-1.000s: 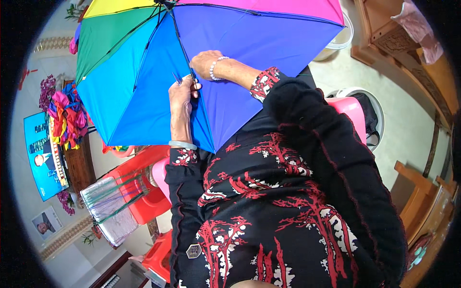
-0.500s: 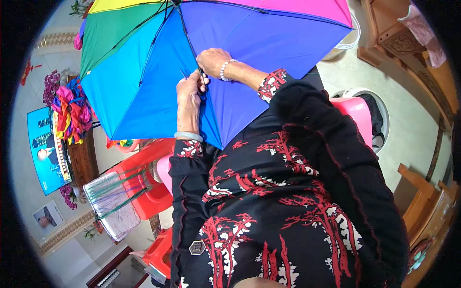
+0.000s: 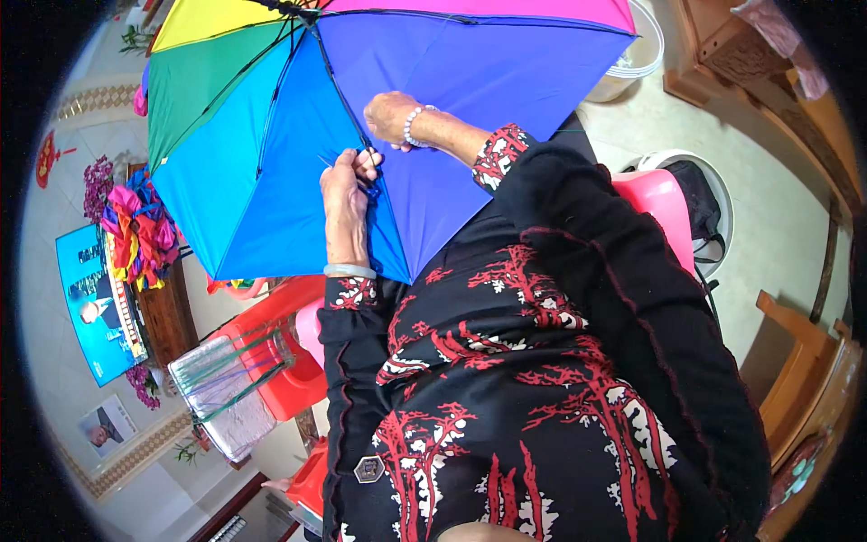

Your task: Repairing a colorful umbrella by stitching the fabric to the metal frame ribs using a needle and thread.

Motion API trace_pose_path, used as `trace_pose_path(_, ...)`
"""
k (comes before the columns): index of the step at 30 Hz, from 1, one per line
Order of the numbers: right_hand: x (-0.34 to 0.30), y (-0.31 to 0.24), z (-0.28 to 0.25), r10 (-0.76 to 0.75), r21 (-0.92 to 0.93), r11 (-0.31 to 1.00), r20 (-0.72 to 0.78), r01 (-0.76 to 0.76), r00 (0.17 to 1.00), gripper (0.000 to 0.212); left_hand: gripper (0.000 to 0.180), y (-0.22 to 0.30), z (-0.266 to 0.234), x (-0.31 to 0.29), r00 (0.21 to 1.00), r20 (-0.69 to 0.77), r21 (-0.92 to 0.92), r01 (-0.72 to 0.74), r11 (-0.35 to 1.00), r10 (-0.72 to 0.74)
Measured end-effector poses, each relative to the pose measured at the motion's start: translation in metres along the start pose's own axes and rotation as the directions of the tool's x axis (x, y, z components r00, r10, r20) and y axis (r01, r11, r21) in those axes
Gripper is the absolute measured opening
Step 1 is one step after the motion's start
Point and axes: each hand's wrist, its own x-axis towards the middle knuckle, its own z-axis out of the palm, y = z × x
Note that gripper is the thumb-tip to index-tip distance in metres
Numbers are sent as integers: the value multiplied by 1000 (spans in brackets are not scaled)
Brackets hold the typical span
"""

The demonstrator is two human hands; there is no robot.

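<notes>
Umbrella (image 3: 506, 81) spread beneath right hand (image 3: 390, 117); left hand (image 3: 343, 185) pinching at black rib (image 3: 339, 87).

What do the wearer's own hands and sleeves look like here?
Both hands are ungloved. The left hand has a smooth, pale, rounded bangle at its wrist; the right hand has a bracelet of pale round beads. The long black fabric sleeves show dark red seams, with red-and-white patterned black cuffs.
</notes>
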Motion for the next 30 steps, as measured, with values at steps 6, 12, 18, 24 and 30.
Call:
trace_pose_path(6, -1, 5, -2, -29, 42, 999, 16, 28, 999, 14, 20, 0, -1, 4, 998, 51, 0, 24, 1000, -24)
trace_pose_path(12, -6, 5, -4, -10, 144, 990, 27, 5, 1000, 14, 19, 3, -4, 9, 991, 122, 68, 44, 997, -52)
trace_pose_path(18, 1, 8, 5, -176, -21, 984, -77, 175, 981, 13, 17, 7, -8, 14, 967, 243, 117, 48, 992, -75)
trace_pose_path(24, 4, 1, 2, -387, -476, 840, -189, 260, 903, 16, 19, 1, 6, 0, 994, 113, 64, -19, 998, 11)
trace_pose_path(30, -41, -33, -110, -202, 804, 427, -362, 414, 910, 17, 19, 3, 13, -6, 999, 48, -8, -23, 1000, 23)
